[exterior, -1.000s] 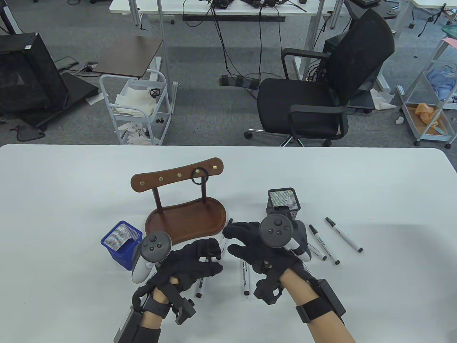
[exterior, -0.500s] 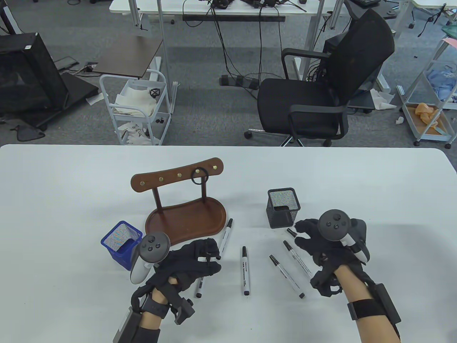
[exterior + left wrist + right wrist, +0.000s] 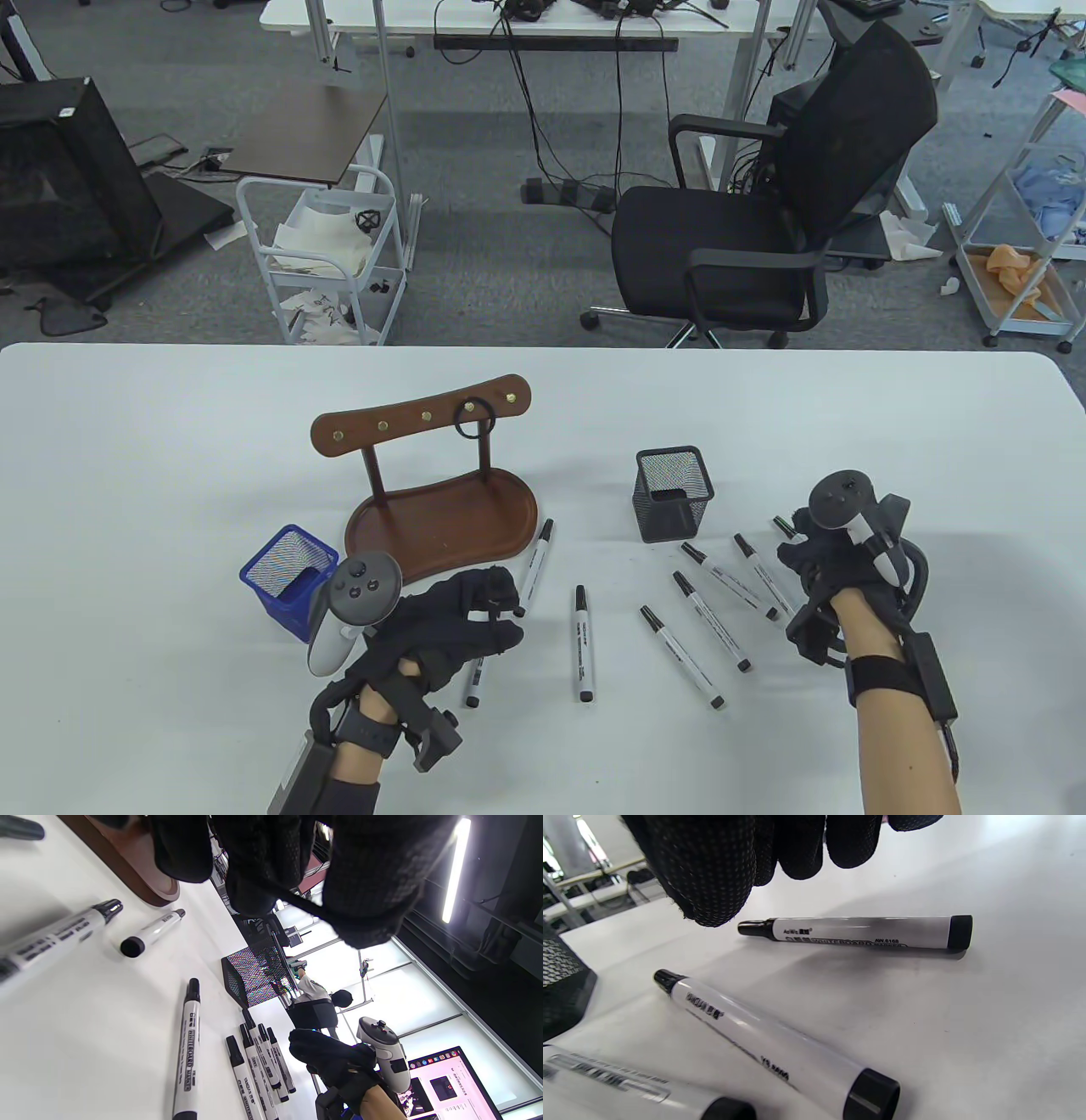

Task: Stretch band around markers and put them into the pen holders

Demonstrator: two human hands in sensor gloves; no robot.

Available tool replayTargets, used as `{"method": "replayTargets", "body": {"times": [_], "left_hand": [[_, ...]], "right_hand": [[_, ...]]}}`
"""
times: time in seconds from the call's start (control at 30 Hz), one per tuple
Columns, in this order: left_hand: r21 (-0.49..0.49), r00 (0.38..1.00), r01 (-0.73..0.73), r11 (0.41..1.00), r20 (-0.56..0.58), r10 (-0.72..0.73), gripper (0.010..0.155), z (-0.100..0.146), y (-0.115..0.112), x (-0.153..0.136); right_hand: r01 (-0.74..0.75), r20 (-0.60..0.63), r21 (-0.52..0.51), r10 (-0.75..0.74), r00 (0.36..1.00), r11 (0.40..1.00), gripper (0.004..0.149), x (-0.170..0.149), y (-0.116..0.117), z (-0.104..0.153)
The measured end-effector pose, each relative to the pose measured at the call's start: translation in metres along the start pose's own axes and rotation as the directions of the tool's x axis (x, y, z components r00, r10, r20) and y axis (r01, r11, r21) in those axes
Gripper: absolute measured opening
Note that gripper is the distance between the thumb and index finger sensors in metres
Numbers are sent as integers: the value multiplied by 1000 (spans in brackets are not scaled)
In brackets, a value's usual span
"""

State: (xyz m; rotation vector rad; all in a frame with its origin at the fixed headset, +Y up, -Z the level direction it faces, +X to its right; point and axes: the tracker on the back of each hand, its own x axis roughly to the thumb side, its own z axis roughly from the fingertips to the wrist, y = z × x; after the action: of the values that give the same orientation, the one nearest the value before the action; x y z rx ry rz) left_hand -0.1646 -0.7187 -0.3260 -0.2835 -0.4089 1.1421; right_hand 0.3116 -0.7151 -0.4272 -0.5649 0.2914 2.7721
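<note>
My left hand (image 3: 501, 615) hovers near the table's front with its fingers curled, pinching a thin black band (image 3: 297, 902) stretched between them. One marker (image 3: 473, 679) lies partly under that hand. Several white markers with black caps (image 3: 584, 641) lie spread across the middle. My right hand (image 3: 793, 543) hangs over the rightmost marker (image 3: 861, 931); its fingers (image 3: 712, 866) are just above it and hold nothing. A black mesh pen holder (image 3: 674, 492) stands left of the right hand. A blue mesh pen holder (image 3: 288, 577) stands left of the left hand.
A brown wooden stand (image 3: 441, 518) with a hook rail sits behind the left hand, and a second black band (image 3: 472, 420) hangs on one hook. An office chair (image 3: 764, 212) and a white cart (image 3: 322, 255) stand on the floor beyond the table's far edge.
My right hand has swung from beside the left hand to the right, uncovering the markers in between, and now hangs over the rightmost one. The left hand has barely moved.
</note>
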Motion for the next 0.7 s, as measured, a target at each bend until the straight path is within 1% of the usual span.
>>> {"method": "replayTargets", "body": {"times": [0.13,0.23,0.37,0.43,0.7], "left_hand": [[-9,1000,-5,1000,-1,5,75,-1,0,0],[-3,1000,-1,1000,4,1,75,0,0,1],[2,1000,-7,1000,5,7,74,1,1,1],[1,1000,-8,1000,3,8,74,1,1,1],[5,1000,-18,1000,-1,18,73,1,1,0]], "right_hand": [[-40,-60,0,40,997,999,63,-7,8,-13],[-19,-87,5,19,996,1000,63,-12,12,-19],[-53,-113,11,54,992,999,60,-15,15,-23],[-45,-125,22,48,991,999,58,-17,17,-24],[-47,-148,3,46,988,999,52,-19,20,-25]]}}
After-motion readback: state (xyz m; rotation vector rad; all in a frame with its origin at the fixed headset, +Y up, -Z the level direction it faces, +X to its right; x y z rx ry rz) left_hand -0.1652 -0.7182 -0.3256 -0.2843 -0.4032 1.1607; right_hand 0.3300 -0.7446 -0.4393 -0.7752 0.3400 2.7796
